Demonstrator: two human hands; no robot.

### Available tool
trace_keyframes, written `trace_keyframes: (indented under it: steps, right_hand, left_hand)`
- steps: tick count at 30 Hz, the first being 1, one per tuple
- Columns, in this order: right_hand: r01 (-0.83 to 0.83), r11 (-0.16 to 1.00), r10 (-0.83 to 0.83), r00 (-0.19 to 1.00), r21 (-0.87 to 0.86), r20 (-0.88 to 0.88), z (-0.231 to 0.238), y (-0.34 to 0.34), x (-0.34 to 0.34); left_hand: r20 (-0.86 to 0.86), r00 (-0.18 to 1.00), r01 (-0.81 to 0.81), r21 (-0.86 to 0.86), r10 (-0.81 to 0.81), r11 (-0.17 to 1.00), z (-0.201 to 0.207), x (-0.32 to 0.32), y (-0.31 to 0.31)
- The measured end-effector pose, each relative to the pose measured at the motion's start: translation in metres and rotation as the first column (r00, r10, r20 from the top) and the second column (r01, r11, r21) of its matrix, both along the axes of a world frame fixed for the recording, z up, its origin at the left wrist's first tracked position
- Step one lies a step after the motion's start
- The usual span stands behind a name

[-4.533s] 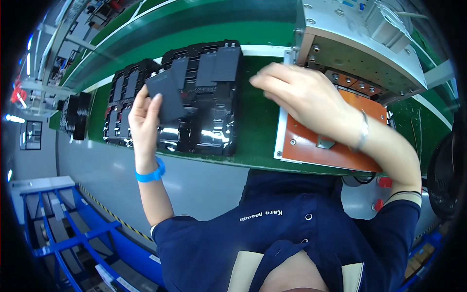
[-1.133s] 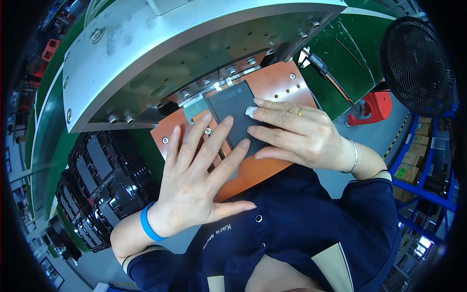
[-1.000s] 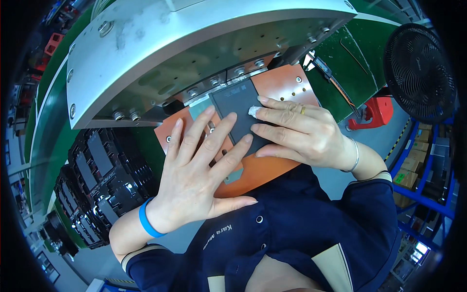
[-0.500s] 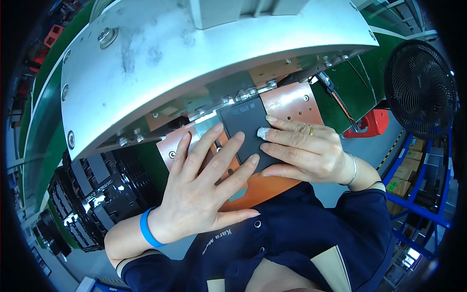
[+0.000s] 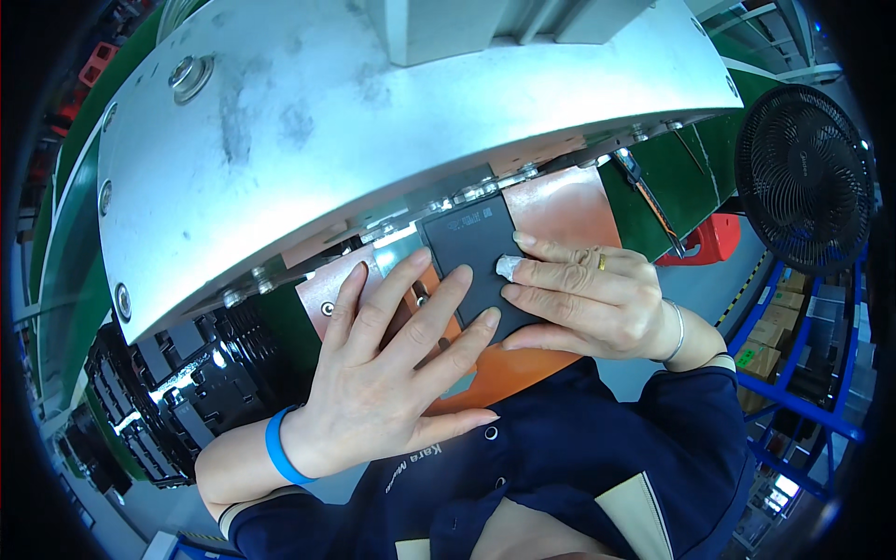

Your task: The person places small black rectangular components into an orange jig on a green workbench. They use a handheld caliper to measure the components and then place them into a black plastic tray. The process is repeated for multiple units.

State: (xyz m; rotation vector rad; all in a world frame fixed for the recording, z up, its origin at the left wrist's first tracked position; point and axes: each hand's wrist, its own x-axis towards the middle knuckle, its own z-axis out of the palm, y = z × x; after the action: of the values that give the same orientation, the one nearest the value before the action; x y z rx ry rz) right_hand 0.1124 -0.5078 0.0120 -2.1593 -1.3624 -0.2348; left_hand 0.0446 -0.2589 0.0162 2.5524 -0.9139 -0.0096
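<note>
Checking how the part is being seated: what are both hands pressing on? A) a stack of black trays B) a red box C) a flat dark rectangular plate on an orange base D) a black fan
C: the left hand and right hand lie flat on the dark plate, which sits on the orange base.

Left hand [image 5: 392, 373]: we see it spread flat, fingertips on the dark flat panel [image 5: 476, 261].
Right hand [image 5: 588, 299]: fingers pressed on the panel's right edge.
Panel: lies on the orange plate [image 5: 569, 201], under the grey metal housing [image 5: 373, 121].
Left side: black trays [image 5: 177, 383].
Right side: black fan [image 5: 803, 177].
</note>
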Motion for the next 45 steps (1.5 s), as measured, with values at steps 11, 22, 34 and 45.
trace_keyframes:
  steps: [11, 22, 34, 45]
  right_hand:
    - [0.005, 1.000, -0.005, 1.000, -0.014, -0.002, 0.001, 0.001, -0.002]
    - [0.230, 0.953, 0.127, 0.294, 0.199, -0.947, 0.046, 0.002, -0.021]
    - [0.437, 0.889, 0.044, 0.209, 0.134, -0.977, 0.022, 0.009, 0.009]
    - [0.406, 0.792, 0.319, 0.361, 0.456, -0.876, 0.040, 0.000, -0.024]
  left_hand:
    - [0.026, 1.000, -0.003, -0.006, 0.003, 1.000, 0.001, 0.001, 0.000]
    - [0.054, 0.998, 0.020, -0.058, -0.017, 0.998, -0.001, 0.002, 0.001]
    - [0.176, 0.984, 0.046, -0.230, -0.005, 0.972, 0.007, -0.010, 0.000]
    - [-0.396, 0.918, -0.351, -0.808, 0.005, 0.472, 0.022, -0.022, -0.025]
